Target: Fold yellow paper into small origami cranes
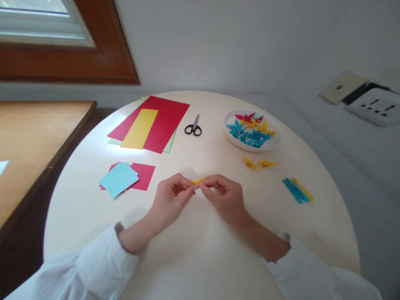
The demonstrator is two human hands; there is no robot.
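Observation:
Between my hands, over the middle of the table, is a small folded piece of yellow paper point(198, 182). My left hand point(171, 196) pinches its left end between thumb and forefinger. At its right end, the thumb and forefinger of my right hand point(225, 197) are closed on it too. The fingertips cover much of the paper, so its exact folded shape is hard to make out. Two yellow folded paper cranes point(251, 163) lie to the right, beyond my right hand. Behind them a white dish point(276, 143) holds several red, yellow and blue paper cranes point(250, 132).
Scissors point(195, 126) with black handles lie at the back. Large red sheets point(165, 121) with a yellow strip point(140, 128) on top are at back left. Nearer lie light-blue squares point(119, 179) over red paper point(145, 175). Blue and yellow strips point(296, 190) rest at right on the round table point(200, 258).

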